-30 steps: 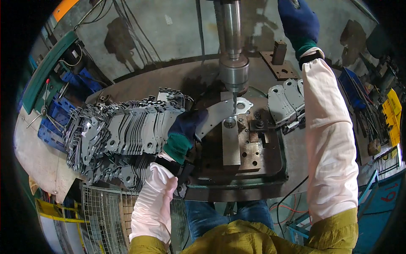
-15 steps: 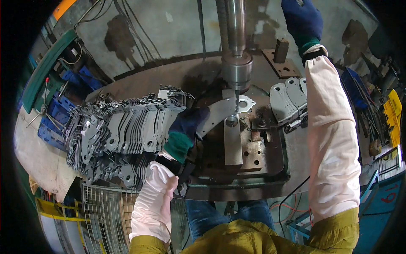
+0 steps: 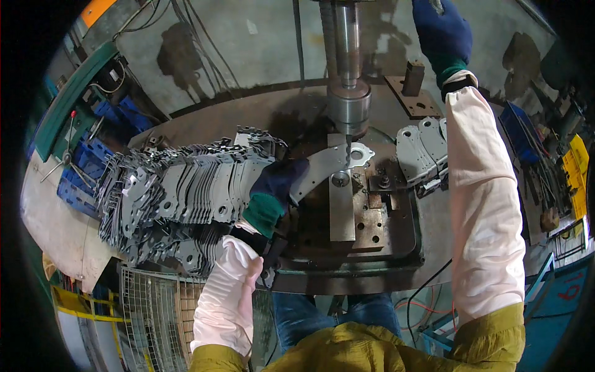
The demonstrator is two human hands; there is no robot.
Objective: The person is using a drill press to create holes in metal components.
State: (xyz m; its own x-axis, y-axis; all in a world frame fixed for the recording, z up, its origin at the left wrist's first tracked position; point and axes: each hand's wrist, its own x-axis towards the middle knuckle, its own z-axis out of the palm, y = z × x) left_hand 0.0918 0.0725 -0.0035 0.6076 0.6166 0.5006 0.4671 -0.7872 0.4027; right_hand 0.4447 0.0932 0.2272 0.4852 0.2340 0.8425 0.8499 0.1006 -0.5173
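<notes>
My left hand point(image 3: 279, 186), in a blue glove with a green cuff, is closed on the near-left end of a flat, curved grey metal plate point(image 3: 322, 163). The plate's ringed far end lies over a steel bar point(image 3: 341, 214) on the machine table. Above it hangs a drill chuck point(image 3: 349, 106), its bit point(image 3: 348, 152) coming down beside the plate's large hole; I cannot tell whether it touches. My right hand point(image 3: 441, 34), gloved alike, is raised at the upper right with curled fingers, cut by the frame's top edge. What it grips cannot be made out.
A long stack of similar plates point(image 3: 198, 189) stands on the left. More plates point(image 3: 421, 149) lie right of the chuck. A clamp bolt point(image 3: 383, 181) sits by the bar, and a block on a base plate point(image 3: 414, 80) stands behind. A wire basket point(image 3: 149, 304) is at lower left.
The view has shifted slightly, and a collar now shows at the top of the spindle. Both hands and the held plate look nearly unmoved.
</notes>
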